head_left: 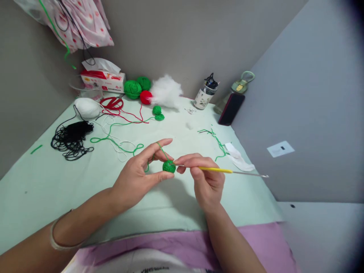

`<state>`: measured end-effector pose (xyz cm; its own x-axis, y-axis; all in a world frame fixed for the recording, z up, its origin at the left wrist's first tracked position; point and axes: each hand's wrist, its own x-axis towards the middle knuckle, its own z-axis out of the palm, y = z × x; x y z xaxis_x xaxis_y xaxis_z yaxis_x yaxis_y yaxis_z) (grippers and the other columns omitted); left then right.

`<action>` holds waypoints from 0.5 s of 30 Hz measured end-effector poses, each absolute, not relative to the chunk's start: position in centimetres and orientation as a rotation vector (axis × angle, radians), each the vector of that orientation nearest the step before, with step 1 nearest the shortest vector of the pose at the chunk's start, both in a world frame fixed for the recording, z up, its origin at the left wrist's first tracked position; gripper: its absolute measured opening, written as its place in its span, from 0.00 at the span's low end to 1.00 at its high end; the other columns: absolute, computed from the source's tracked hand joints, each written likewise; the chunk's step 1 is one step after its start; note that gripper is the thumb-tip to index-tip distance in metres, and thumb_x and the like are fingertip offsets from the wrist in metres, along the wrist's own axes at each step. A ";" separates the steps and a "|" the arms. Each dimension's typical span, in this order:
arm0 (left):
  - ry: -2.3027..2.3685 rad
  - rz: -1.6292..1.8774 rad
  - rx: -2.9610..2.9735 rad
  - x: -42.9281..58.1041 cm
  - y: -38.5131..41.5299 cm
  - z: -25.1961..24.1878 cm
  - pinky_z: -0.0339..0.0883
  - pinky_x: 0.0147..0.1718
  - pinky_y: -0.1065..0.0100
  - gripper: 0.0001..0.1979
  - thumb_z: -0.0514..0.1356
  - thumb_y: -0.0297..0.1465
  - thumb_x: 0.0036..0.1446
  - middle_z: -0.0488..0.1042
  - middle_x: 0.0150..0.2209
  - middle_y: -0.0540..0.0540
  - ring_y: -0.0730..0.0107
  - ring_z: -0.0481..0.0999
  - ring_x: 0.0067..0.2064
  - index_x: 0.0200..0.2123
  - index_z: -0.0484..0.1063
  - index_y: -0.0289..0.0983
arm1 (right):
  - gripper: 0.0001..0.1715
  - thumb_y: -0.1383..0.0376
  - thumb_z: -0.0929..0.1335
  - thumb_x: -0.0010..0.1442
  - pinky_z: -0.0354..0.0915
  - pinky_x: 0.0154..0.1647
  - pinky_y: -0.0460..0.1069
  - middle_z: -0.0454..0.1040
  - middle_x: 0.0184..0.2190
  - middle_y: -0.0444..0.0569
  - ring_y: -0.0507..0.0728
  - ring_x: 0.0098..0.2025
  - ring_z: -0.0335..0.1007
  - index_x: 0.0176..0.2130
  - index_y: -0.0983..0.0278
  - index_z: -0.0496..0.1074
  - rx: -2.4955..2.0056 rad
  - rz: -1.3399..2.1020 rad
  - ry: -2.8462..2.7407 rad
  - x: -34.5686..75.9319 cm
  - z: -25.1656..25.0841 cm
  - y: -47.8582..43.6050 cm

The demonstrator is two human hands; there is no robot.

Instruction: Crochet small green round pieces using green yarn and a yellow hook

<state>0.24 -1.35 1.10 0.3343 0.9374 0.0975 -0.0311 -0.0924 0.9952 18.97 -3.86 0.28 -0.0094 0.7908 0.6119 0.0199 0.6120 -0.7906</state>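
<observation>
My left hand (pixel 139 174) pinches a small round green crochet piece (pixel 168 167) between thumb and fingers, above the table. Green yarn (pixel 162 151) loops over its raised index finger. My right hand (pixel 207 181) is closed around the yellow handle of a double-ended crochet hook (pixel 217 169). One metal end of the hook meets the green piece; whether it passes through a stitch is too small to tell. Its other end points right, free. Farther back lie two small green crochet pieces (pixel 157 112), with a green strand running left from them.
Black yarn (pixel 74 132), a white yarn ball (pixel 87 108) and red cord (pixel 112 103) lie left. Behind are a tissue box (pixel 104 81), green yarn balls (pixel 132 89), a red ball (pixel 145 97) and white stuffing (pixel 166 91). A pen cup (pixel 203 98), phone (pixel 231 109) and yarn scraps (pixel 217 142) are right.
</observation>
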 end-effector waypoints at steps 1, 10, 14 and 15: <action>0.892 1.020 1.406 0.2 -1.3 1.1 0.66 0.61 0.55 0.34 0.73 0.30 0.55 0.80 0.42 0.50 0.61 0.79 0.50 0.64 0.72 0.44 | 0.10 0.65 0.67 0.73 0.78 0.35 0.53 0.85 0.39 0.51 0.57 0.38 0.81 0.44 0.59 0.80 -0.714 0.683 -1.487 19.0 0.3 -3.8; 0.920 1.005 1.378 0.2 -1.4 1.2 0.64 0.62 0.54 0.31 0.72 0.30 0.54 0.81 0.42 0.50 0.61 0.79 0.49 0.62 0.74 0.43 | 0.12 0.70 0.67 0.72 0.78 0.40 0.54 0.84 0.39 0.51 0.58 0.43 0.82 0.47 0.60 0.81 -0.683 0.565 -1.598 19.2 0.1 -3.8; 0.848 0.988 1.294 0.3 -1.3 1.3 0.66 0.60 0.55 0.34 0.74 0.30 0.53 0.81 0.42 0.49 0.61 0.79 0.50 0.63 0.73 0.42 | 0.11 0.68 0.68 0.72 0.78 0.41 0.53 0.85 0.39 0.51 0.58 0.44 0.82 0.46 0.59 0.81 -0.651 0.634 -1.537 19.0 0.0 -3.8; 0.818 0.981 1.270 0.3 -1.3 1.5 0.67 0.59 0.55 0.34 0.74 0.30 0.53 0.81 0.41 0.49 0.61 0.79 0.50 0.63 0.72 0.42 | 0.10 0.67 0.68 0.72 0.78 0.39 0.52 0.85 0.40 0.50 0.57 0.42 0.81 0.46 0.59 0.81 -0.646 0.700 -1.487 19.0 0.0 -3.8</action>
